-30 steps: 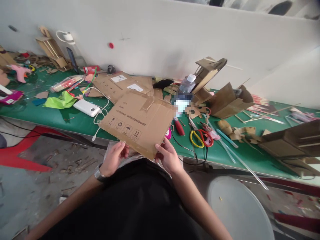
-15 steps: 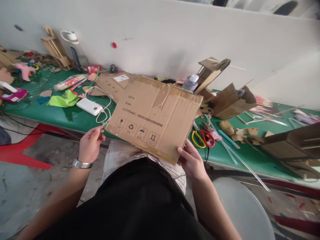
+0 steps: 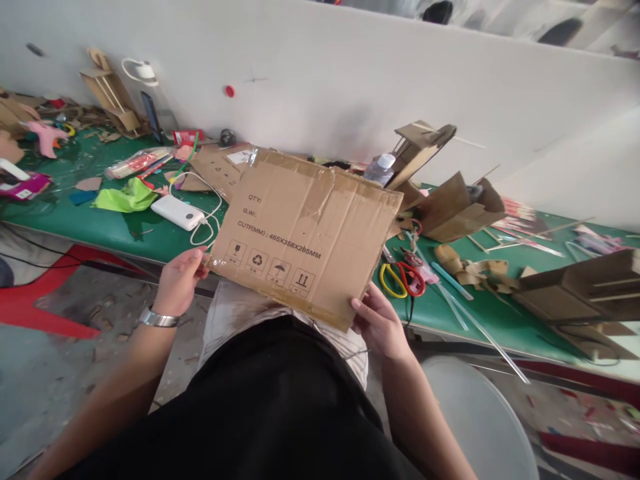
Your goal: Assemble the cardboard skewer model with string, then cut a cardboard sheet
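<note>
A flat cardboard sheet (image 3: 300, 233) with printed shipping marks and strips of tape along its edges is held up in front of me, tilted. My right hand (image 3: 377, 320) pinches its lower right corner, thumb on the printed face. At the lower left corner, my left hand (image 3: 183, 280) is closed with thumb and fingers on the edge. Behind the sheet lie other cardboard pieces (image 3: 215, 165), partly covered by it. Scissors with yellow and red handles (image 3: 403, 279) rest on the green table to the right of the sheet.
On the green table (image 3: 115, 237) lie a white power bank (image 3: 177, 212) with its cable and a green crumpled sheet (image 3: 127, 197). A plastic bottle (image 3: 380, 170) and cardboard structures (image 3: 463, 207) stand to the right. A round stool (image 3: 480, 420) is beside me.
The cardboard sheet has come closer and up, moving right, and now hides more of the table. My hands have spread apart, the left one regripping at the sheet's left corner.
</note>
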Demonstrator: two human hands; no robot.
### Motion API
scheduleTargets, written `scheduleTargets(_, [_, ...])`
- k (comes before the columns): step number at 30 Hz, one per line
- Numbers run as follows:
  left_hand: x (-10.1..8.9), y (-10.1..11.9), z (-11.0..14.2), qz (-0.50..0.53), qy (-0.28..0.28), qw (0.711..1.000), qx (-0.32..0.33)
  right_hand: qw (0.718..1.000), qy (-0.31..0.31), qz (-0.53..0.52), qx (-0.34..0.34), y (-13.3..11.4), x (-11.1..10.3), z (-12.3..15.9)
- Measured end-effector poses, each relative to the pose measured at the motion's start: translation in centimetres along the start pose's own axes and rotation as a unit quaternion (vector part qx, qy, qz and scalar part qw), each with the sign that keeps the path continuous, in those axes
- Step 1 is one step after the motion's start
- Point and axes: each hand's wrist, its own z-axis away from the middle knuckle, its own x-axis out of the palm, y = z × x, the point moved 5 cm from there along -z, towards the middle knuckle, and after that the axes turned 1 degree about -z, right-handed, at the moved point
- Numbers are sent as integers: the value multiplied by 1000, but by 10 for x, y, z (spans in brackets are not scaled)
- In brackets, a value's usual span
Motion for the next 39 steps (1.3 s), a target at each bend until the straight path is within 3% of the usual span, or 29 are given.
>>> scheduleTargets(10, [-2, 2, 1, -33, -10, 999, 28, 1000, -20, 17, -10, -2, 3, 2])
scheduleTargets(16, [-6, 18, 9, -179, 60, 975, 118, 999, -14, 36, -8, 4, 4, 2])
scheduleTargets(25, [-6, 16, 4, -370, -69, 919, 120, 999, 19, 38, 1, 6, -5, 3])
scheduleTargets(32, [-3, 14, 0, -362, -107, 916, 132, 999, 20, 31, 3, 4, -5, 4])
scheduleTargets(36, [-6, 22, 3, -376, -65, 905, 188, 999, 14, 45, -3, 2, -3, 5])
scheduleTargets(39, [-5, 21, 4, -377, -76, 903, 191, 999, 12, 43, -3, 3, -3, 5])
